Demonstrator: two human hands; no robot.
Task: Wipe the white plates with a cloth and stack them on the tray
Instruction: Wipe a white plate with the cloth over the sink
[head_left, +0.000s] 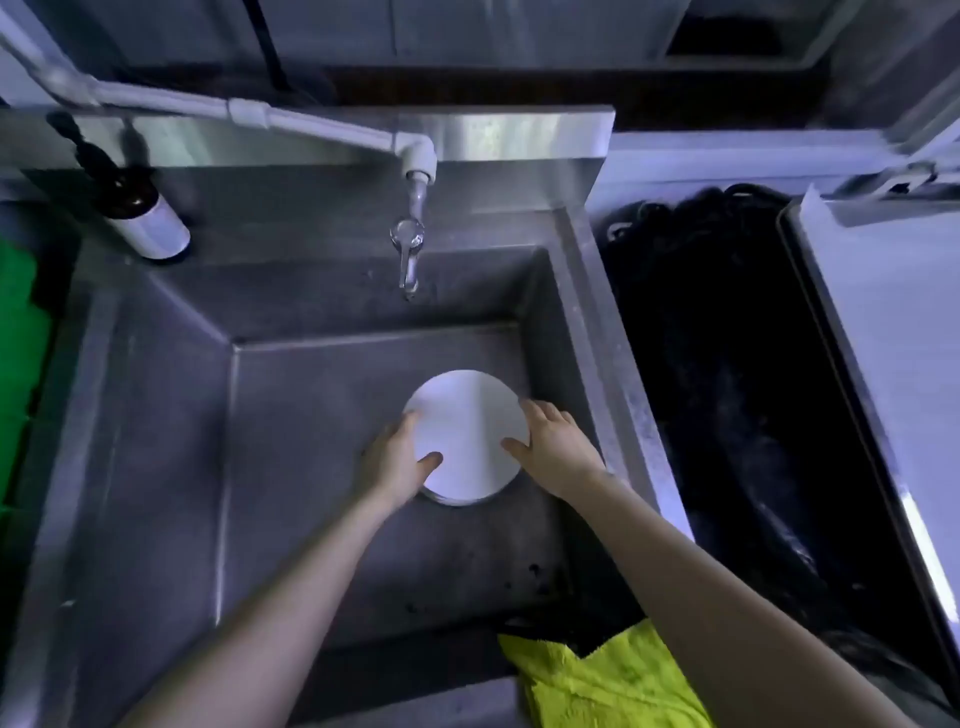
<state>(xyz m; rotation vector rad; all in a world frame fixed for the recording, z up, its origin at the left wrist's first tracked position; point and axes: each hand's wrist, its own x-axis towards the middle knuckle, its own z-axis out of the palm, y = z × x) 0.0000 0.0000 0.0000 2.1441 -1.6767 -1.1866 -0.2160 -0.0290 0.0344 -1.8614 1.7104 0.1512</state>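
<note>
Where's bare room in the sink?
Bare sink floor left of the white plate, to the left wall, and behind it toward the tap. Crowded right: left hand and right hand grip the plate by the wall; yellow cloth on front rim.

A plate (467, 431) lies in the sink (156, 467) between the left hand (395, 462) and right hand (556, 447), tap (408, 249) behind it, bottle (140, 213) on the back-left ledge, cloth (597, 686) on the front rim, perhaps a tray (893, 364) at right.

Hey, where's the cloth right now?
The cloth is at the bottom right of the head view. It is draped over the sink's front edge, partly under the right forearm, nearer the camera than the plate.
</note>
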